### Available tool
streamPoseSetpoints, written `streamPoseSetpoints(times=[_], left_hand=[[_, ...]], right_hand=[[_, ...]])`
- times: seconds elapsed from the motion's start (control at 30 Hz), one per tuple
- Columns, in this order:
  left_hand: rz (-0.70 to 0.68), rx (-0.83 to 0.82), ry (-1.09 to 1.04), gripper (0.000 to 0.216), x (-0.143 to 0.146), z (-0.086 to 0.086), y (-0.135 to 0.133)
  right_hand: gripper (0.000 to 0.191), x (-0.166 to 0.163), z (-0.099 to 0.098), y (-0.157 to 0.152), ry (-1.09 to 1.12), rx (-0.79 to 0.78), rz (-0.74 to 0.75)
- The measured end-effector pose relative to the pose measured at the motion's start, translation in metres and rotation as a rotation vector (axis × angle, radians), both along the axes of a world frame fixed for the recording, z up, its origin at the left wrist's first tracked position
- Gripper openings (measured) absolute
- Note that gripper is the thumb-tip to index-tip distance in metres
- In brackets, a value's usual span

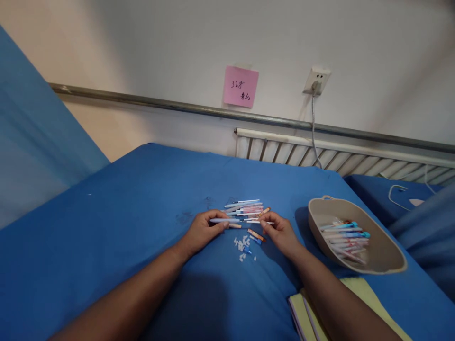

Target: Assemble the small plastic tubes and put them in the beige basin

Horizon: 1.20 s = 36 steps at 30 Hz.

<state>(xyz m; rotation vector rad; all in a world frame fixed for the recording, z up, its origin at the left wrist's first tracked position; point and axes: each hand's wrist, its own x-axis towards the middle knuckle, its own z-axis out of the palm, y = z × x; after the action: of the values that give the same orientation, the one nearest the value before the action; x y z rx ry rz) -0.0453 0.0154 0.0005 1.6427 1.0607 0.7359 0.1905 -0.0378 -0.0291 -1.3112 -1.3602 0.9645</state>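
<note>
My left hand [203,232] pinches the pale lavender barrel of a pen [218,220] between thumb and fingers. From the barrel's right end runs a thin white pen refill [251,221], its far end pinched in my right hand [281,235]. Whether the refill is seated in the barrel I cannot tell. Just beyond both hands lies a loose row of pens and pen parts [245,204] in pale blue, pink and white. Nearer me are an orange-brown piece [256,235], small blue parts [247,249] and a scatter of tiny white pieces [241,245].
A beige basket [387,251] holding several pens [346,237] stands to the right on the blue cloth [142,199]. Below it, a folded yellow-green cloth [305,315] lies partly under my right forearm. A radiator [284,150], rail and wall socket [316,79] are behind.
</note>
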Motion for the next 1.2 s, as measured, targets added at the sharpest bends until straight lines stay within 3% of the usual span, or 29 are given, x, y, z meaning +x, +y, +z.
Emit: streamPoseSetpoints(times=[0.77,1.2], left_hand=[[0.005,-0.063,-0.046,0.027,0.0,-0.002,0.001],[0.004,-0.048,-0.062,0.025,0.0,-0.004,0.001]], right_hand=[[0.022,0.002,-0.005,0.004,0.01,0.005,0.024],[0.013,0.007,0.005,-0.003,-0.492,0.287,0.139]])
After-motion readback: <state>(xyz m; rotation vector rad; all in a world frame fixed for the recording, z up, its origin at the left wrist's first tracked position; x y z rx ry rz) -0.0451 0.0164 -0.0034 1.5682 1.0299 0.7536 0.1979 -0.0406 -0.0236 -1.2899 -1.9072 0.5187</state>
